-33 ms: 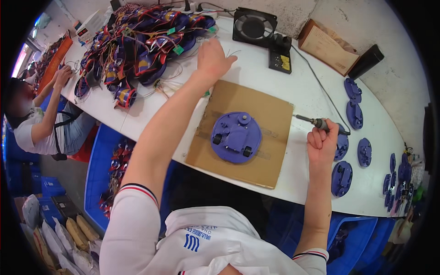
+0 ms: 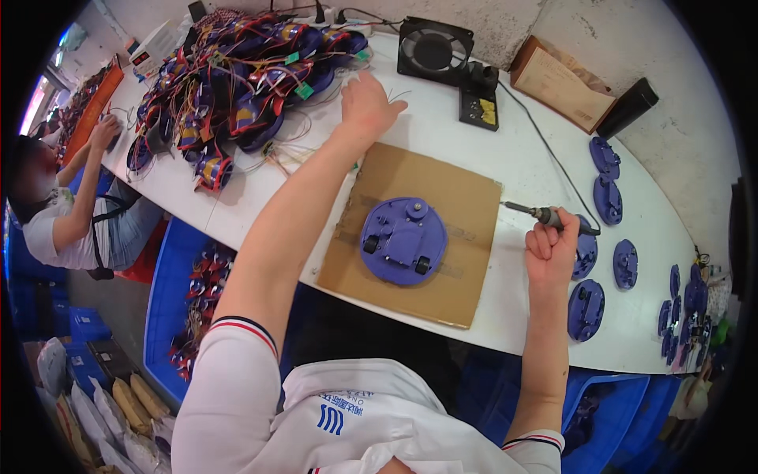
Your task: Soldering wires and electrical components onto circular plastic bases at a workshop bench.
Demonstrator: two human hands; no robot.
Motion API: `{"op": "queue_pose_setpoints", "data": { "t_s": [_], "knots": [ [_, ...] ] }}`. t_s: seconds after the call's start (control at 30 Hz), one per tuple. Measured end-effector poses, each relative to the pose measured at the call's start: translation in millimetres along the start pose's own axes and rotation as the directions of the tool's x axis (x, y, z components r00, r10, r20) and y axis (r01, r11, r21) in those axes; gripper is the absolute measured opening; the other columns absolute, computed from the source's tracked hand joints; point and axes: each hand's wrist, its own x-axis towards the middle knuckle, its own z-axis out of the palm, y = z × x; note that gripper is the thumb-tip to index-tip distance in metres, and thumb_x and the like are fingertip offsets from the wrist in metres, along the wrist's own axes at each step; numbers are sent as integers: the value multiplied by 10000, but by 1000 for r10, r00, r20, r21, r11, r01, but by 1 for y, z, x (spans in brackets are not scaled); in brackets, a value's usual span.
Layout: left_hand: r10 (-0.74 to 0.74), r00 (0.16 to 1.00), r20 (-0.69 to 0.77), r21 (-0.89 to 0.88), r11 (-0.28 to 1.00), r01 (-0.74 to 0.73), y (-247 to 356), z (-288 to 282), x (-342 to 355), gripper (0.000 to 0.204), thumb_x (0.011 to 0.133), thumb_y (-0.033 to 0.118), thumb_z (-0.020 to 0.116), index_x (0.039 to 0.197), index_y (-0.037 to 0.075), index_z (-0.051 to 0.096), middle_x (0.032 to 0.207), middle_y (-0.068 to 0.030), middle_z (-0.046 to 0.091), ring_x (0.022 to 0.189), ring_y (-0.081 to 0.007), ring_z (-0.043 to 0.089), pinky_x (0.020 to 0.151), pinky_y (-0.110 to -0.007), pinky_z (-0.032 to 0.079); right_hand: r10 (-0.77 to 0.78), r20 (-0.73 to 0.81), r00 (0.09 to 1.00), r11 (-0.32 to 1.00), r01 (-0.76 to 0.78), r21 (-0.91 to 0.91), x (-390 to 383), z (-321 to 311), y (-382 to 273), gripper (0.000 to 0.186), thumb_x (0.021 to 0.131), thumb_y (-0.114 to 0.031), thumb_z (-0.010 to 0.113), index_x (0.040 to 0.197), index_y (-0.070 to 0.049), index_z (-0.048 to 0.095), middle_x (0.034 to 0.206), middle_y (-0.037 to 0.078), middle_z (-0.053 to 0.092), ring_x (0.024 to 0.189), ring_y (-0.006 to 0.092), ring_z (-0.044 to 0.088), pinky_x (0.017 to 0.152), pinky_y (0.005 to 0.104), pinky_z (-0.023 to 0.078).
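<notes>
My right hand (image 2: 550,249) is closed round the dark handle of a soldering iron (image 2: 545,215), its metal tip pointing left over the right edge of a cardboard sheet (image 2: 466,296). On that cardboard lies a round purple plastic base (image 2: 404,241) with two small black wheels and a round knob. My left hand (image 2: 369,107) reaches past the cardboard's far left corner, thumb spread from the fingers. It is beside a heap of purple shells (image 2: 237,103) with loose wires and small green boards. Thin wires show near its fingers; I see nothing held in it.
A black fan (image 2: 434,51) and the iron's stand (image 2: 479,107) are at the back, with a cardboard box (image 2: 564,83) beyond. Several purple bases (image 2: 586,310) lie at right. Blue bins (image 2: 162,316) stand below the table. Another person (image 2: 71,205) works at far left.
The whole view has shifted very slightly. My left fingers look a little more lifted; the right hand keeps the soldering iron in nearly the same place.
</notes>
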Motion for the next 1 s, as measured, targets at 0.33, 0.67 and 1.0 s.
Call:
{"op": "queue_pose_setpoints", "data": {
  "t_s": [0.33,0.67,1.0],
  "knots": [
    [156,981,114,-211,969,-129,7,34,19,261,805,184,618,892,-58,577,870,-166,589,825,-321,574,758,-386,458,-3,-42,999,998,1,-61,-6,2,6,141,867,-167,512,803,-53,563,443,-60,354,312,32,218,317,183,166],
    [-78,931,357,-834,421,355,8,-83,-67,185,851,158,510,891,-17,554,664,-54,518,578,-137,495,497,-253,398,-25,56,998,980,35,-194,-23,19,15,139,877,-146,492,813,-39,554,466,-40,369,327,33,193,327,185,164],
    [42,995,90,-699,715,33,-20,-101,-231,130,726,-53,628,805,45,594,711,-12,554,603,-92,456,582,-196,371,5,212,977,929,74,-363,-56,57,52,110,878,-96,473,825,-13,523,491,-30,367,361,19,202,342,164,173]
  ]
}}
